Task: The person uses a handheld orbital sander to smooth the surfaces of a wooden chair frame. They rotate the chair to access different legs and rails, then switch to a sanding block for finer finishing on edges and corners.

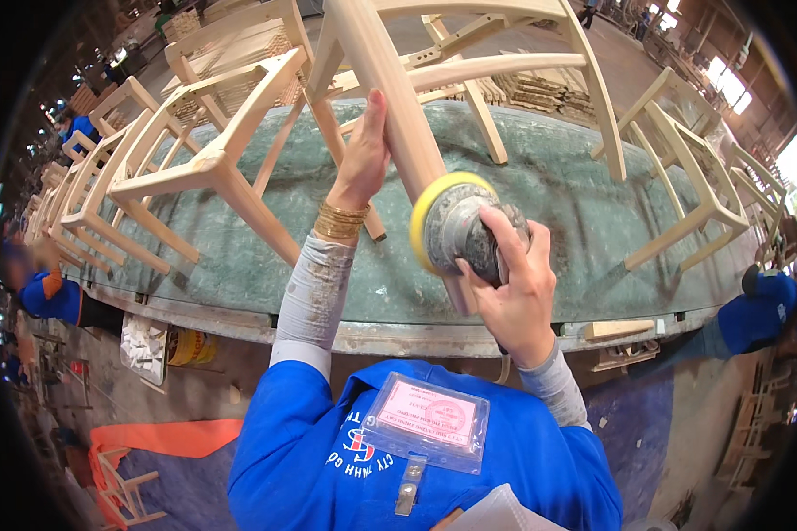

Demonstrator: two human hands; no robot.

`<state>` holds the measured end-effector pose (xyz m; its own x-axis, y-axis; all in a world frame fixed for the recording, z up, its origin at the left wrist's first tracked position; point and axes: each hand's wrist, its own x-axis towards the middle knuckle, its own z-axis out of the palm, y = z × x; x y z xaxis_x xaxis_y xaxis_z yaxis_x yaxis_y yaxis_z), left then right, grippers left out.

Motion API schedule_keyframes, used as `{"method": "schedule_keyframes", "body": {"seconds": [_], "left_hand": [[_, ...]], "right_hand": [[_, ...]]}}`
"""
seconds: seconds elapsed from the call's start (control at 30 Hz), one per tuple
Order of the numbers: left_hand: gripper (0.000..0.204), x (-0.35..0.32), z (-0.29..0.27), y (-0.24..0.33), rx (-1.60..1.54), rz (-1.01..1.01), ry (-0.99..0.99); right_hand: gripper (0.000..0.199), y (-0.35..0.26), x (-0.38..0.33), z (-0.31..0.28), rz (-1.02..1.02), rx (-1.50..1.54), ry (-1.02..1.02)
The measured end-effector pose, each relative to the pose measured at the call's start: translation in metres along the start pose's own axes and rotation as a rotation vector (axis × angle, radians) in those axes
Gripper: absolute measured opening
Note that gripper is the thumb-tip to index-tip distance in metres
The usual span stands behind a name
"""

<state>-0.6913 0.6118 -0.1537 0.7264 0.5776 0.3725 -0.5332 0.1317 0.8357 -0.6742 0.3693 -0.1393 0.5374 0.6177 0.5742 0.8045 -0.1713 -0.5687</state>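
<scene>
My right hand (521,288) grips a round orbital sander (460,228) with a yellow pad edge. The pad is tilted and lies against the lower part of a pale wooden chair leg (400,115). My left hand (363,157) is wrapped round the same leg higher up, its thumb along the side; the fingers behind the wood are hidden. The bare chair frame (496,66) this leg belongs to stands at a slant on a worn green worktable (390,296). Part of the leg is covered by the sander.
Unfinished chair frames (212,168) line the table at left, and another chair frame (704,208) stands at right. A wood offcut (618,328) rests on the near edge. Workers in blue are at the left (53,296) and right (757,310). A yellow bucket (190,347) sits below the table.
</scene>
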Motion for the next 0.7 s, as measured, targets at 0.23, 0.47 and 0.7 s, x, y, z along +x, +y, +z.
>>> {"method": "schedule_keyframes", "body": {"seconds": [0.23, 0.47, 0.7], "left_hand": [[0.064, -0.001, 0.0, 0.002, 0.05, -0.003, -0.043], [0.063, -0.001, 0.001, 0.002, 0.027, 0.005, -0.018], [0.052, 0.003, 0.0, 0.002, -0.04, -0.002, 0.032]], "right_hand": [[0.065, 0.003, -0.006, -0.006, -0.033, -0.039, 0.046], [0.063, 0.003, -0.012, -0.009, -0.051, -0.036, 0.02], [0.065, 0.01, -0.011, -0.009, -0.015, -0.028, 0.017]]}}
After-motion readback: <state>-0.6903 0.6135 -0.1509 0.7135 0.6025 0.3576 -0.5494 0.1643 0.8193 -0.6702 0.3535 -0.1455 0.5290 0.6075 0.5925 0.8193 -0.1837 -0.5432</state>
